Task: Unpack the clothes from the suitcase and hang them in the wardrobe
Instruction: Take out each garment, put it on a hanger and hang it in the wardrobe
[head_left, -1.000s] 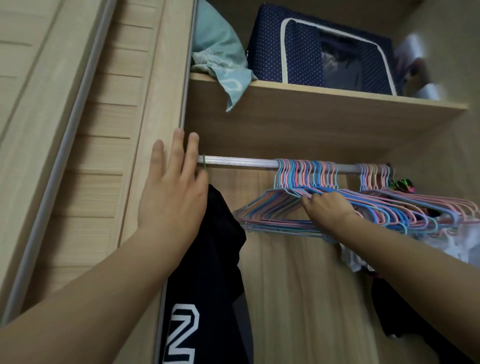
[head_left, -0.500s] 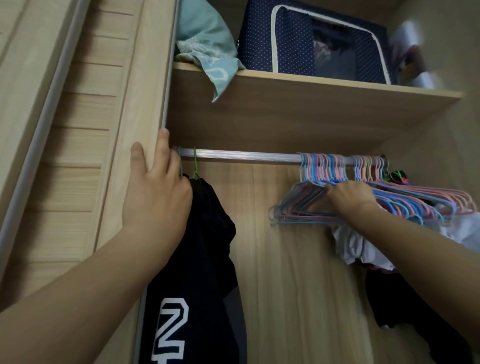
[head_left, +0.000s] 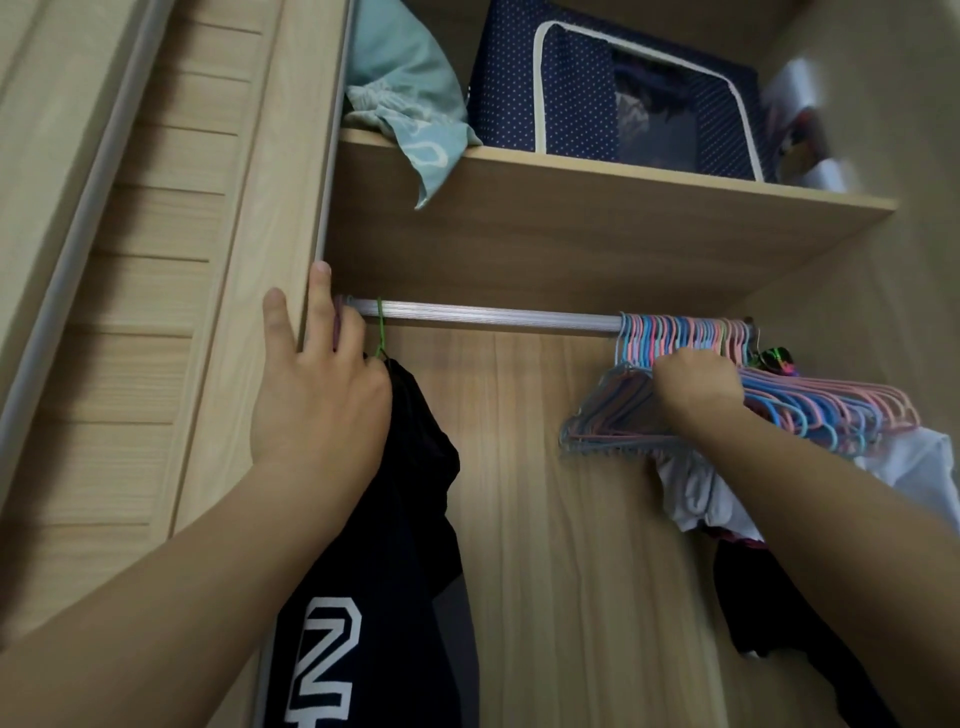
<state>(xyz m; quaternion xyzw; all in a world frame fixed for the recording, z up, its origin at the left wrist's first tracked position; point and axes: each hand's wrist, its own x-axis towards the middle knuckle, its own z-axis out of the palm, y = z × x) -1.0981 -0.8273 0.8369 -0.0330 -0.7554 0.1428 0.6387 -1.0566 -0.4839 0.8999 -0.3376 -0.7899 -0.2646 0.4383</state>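
Your left hand (head_left: 317, 405) rests against the front edge of the wardrobe (head_left: 571, 519) side panel, at the left end of the rail (head_left: 493, 318). Two fingers lie straight up the panel edge; the others curl in toward the rail end, and you cannot tell whether they hold anything there. Just beside that hand a green hanger (head_left: 381, 332) hooks over the rail and carries a black shirt (head_left: 384, 571) with white lettering, which hangs down along the left side of the wardrobe.

Your right hand (head_left: 693, 382) is at the far right of the rail, its grip curled into a tight bunch of pink and blue hangers (head_left: 810, 410). Their hooks crowd together on the rail above your knuckles, and their arms fan out to either side of the hand. Below the bunch hangs a white garment (head_left: 696, 493), and lower still a dark garment (head_left: 769, 623). The middle stretch of the rail is bare.

On the shelf (head_left: 623, 208) above the rail sits a navy dotted storage box (head_left: 613, 88) with a clear window; what lies inside is too dim to make out. To its left a teal cloth (head_left: 405, 104) is heaped, one corner drooping over the shelf edge. At the right end there are blurred white items (head_left: 800, 119).
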